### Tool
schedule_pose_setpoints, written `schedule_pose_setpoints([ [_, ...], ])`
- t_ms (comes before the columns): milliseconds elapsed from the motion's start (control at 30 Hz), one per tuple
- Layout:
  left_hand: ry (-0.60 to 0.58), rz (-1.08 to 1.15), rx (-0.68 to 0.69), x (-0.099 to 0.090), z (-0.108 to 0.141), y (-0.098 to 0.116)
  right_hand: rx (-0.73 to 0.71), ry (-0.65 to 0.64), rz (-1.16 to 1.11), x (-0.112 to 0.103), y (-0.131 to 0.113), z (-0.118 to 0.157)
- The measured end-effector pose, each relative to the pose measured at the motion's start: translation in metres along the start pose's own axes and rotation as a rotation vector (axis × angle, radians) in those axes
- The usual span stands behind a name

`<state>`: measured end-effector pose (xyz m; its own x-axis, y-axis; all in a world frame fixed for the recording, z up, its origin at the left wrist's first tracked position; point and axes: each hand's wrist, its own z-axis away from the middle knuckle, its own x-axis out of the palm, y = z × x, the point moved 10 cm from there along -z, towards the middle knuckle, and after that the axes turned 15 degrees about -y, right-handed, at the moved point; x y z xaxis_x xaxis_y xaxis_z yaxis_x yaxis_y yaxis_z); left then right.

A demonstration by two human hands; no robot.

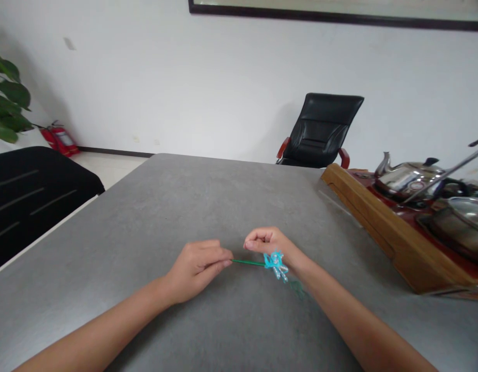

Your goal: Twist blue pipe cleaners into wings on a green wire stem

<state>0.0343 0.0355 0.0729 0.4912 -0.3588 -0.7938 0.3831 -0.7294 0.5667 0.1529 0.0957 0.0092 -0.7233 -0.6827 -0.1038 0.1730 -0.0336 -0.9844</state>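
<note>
Grey stone-look tabletop [145, 217] spreads before us, a wooden tea tray [378, 227] off to the right. Our left hand [196, 271] pinches the end of a green stem [248, 262], holding the turquoise beaded flower [275, 263] clear of the fingers; our right hand [267, 248], curled closed and holding nothing we can see, sits just beyond it.
</note>
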Motion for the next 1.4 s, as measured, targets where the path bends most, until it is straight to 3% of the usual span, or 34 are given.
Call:
schedule_pose_setpoints([
  [267, -0.142, -0.351, 0.036, 0.01, -0.002, 0.012, -0.084, 0.012, 0.211, -0.003, -0.038, 0.006],
  [567, -0.018, -0.632, -0.038, -0.001, 0.001, 0.008, -0.122, 0.174, 0.64, 0.011, -0.083, 0.032],
  [733, 0.051, -0.684, -0.112, -0.008, 0.005, 0.0, -0.141, 0.16, 0.855, 0.029, -0.095, 0.04],
  [1100, 0.175, -0.353, -0.31, -0.028, 0.012, -0.022, -0.096, 0.093, 0.958, 0.06, -0.072, 0.033],
  [1400, 0.238, -0.013, -0.328, -0.034, 0.013, -0.033, -0.062, 0.131, 0.767, 0.045, -0.049, 0.025],
])
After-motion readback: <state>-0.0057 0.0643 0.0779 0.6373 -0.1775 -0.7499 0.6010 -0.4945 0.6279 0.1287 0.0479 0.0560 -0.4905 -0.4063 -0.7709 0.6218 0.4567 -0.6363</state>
